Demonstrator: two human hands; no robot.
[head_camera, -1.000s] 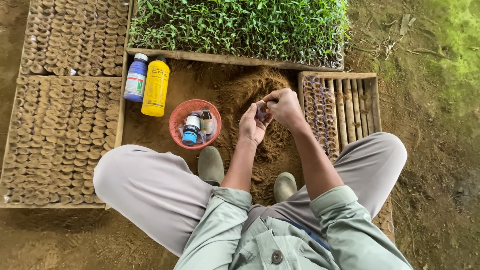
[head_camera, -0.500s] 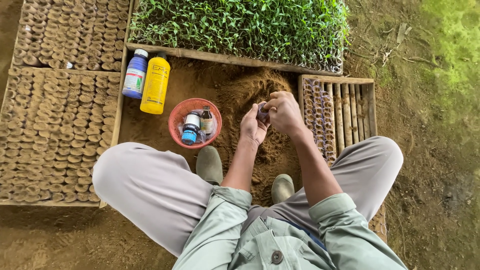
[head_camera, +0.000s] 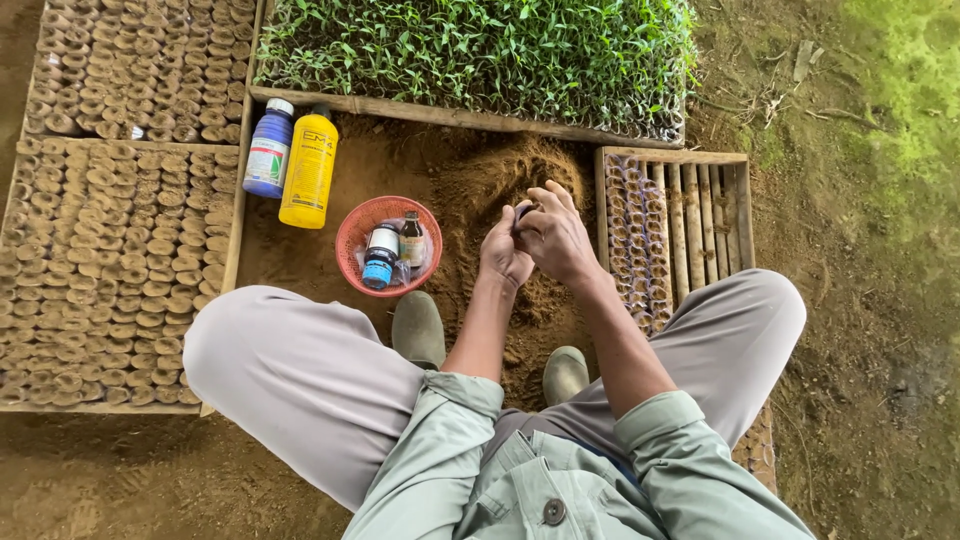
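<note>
I see left hand (head_camera: 505, 250) and right hand (head_camera: 556, 235) pinched together on one small dark pot (head_camera: 524, 209) above brown soil mound (head_camera: 500, 185). One round red plastic basket (head_camera: 360, 235) holds two small bottles (head_camera: 381, 255); one yellow bottle (head_camera: 309, 170) and one blue bottle (head_camera: 268, 149) lie beside it.

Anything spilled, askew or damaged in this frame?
Nothing stands out. The blue bottle and yellow bottle lie side by side, small bottles sit in the red basket, and the hands work over the soil heap.
</note>
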